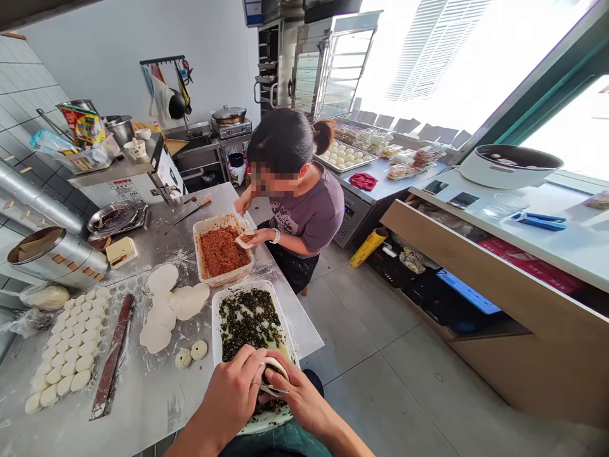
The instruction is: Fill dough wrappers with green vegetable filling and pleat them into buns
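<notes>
My left hand [233, 384] and my right hand [299, 390] are closed together around a filled bun [277, 363]. A pale dough rim and dark filling show between my fingers. Below them sits a white tub [216, 330] of chopped green filling [250, 317]. Two pleated buns [198, 350] rest on the steel table left of that tub. Flat round dough wrappers [159, 317] overlap further left. Beyond the green filling stands a second tub [200, 263] of reddish filling [222, 251]. A co-worker's hand [259, 237] holds an open wrapper with filling at its edge.
A dark wooden stick [113, 355] lies beside rows of dough pieces [71, 343] on the floured table [185, 387]. A knife [193, 209] is near the far edge. The co-worker [304, 209] sits across the corner. An open drawer [476, 260] juts out at right.
</notes>
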{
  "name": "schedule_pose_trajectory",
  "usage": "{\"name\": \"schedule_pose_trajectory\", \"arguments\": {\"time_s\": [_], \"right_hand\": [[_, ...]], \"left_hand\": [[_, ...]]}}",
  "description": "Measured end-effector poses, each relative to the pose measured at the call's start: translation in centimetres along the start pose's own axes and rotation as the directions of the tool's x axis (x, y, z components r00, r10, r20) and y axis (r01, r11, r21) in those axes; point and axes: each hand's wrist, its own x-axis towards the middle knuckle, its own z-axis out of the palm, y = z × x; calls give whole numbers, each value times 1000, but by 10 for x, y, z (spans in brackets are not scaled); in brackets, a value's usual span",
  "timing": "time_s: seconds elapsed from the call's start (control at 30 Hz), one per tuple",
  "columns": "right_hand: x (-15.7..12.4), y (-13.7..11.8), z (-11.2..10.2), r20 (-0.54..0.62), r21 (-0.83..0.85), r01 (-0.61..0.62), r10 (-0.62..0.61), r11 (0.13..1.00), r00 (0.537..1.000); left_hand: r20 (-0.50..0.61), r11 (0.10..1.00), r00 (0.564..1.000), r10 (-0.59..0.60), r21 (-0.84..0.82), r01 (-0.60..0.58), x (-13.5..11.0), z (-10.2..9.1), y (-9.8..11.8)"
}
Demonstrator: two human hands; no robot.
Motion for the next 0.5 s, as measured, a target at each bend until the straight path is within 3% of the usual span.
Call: {"name": "schedule_pose_trajectory", "arguments": {"time_s": [0.17, 0.37, 0.5], "right_hand": [[2, 8, 4, -31, 33, 29, -28, 999, 999], [3, 14, 1, -61, -192, 37, -50, 981, 997], [3, 13, 3, -67, -185, -11, -1, 983, 998]], "left_hand": [[2, 999, 999, 33, 3, -33, -1, -1, 5], [44, 991, 995, 93, 90, -97, -1, -2, 7], [47, 994, 996, 71, 85, -74, -1, -1, 8]]}}
